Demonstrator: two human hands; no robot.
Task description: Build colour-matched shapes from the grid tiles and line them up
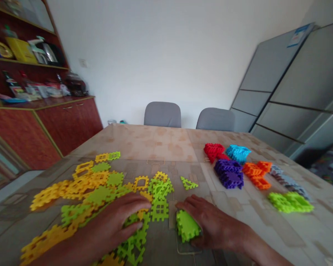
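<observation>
My left hand (122,216) is over the heap of yellow and green pieces, its fingers stretched out and the thumb parted from them. Green shows in the gap between thumb and fingers. My right hand (211,221) grips a stack of green square interlocking plastic pieces (188,226) with notched edges, close to the table's near side. A green window piece (159,210) lies between the two hands. Beyond it is a small pile of green pieces (161,188). A green triangle piece (188,183) lies alone past my right hand.
At right stand sorted stacks: red (214,150), light blue (238,153), purple (229,173), orange (257,173), grey (288,181) and green (291,202). Yellow pieces (50,194) spread at left. Two grey chairs (162,113) stand behind the table (161,142).
</observation>
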